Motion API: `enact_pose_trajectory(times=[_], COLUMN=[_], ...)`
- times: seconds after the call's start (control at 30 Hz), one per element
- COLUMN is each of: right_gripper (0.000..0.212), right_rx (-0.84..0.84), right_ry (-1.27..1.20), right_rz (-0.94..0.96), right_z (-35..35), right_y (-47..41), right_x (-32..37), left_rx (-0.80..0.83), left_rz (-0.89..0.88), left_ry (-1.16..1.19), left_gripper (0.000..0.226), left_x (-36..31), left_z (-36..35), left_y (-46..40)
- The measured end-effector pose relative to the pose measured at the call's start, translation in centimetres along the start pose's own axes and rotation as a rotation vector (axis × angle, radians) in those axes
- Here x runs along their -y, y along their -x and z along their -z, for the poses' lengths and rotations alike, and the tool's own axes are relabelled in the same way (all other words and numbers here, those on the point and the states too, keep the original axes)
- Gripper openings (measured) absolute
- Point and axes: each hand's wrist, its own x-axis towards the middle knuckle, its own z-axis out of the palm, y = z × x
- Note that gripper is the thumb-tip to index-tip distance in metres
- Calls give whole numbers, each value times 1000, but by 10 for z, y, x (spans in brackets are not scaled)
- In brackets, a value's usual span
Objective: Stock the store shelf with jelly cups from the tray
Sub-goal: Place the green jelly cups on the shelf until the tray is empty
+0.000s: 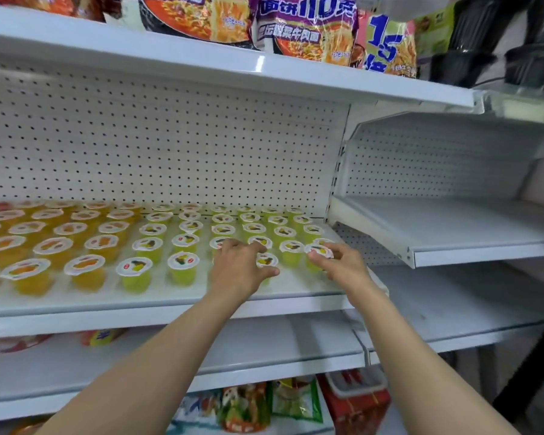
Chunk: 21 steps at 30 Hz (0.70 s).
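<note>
Filling the shelf looks nearly done: jelly cups stand in rows (no tray visible). The left hand hovers spread with a released grip; the right hand pinches a green cup at the front corner.

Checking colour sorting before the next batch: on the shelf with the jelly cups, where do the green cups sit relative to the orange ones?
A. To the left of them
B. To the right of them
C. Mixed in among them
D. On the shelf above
B: the green cups fill the right part of the shelf, where both hands are working, and the orange cups fill the left part.
</note>
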Motion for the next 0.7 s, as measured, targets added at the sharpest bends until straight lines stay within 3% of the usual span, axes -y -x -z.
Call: enact_pose_trajectory(times=[0.07,0.33,0.7], right_gripper=[58,44,59], right_rx=[32,94,105], right_ry=[24,121,192], right_rz=[-17,30,-7], right_z=[-5,-14,-12], right_y=[-2,1,7], right_x=[-12,-11,-5], left_rx=[-9,-39,-28], left_rz=[15,37,60], left_ry=[-19,-44,-34], left_gripper=[55,43,46], left_x=[-2,-5,-6], left_z=[-2,-2,-5], left_y=[0,1,0])
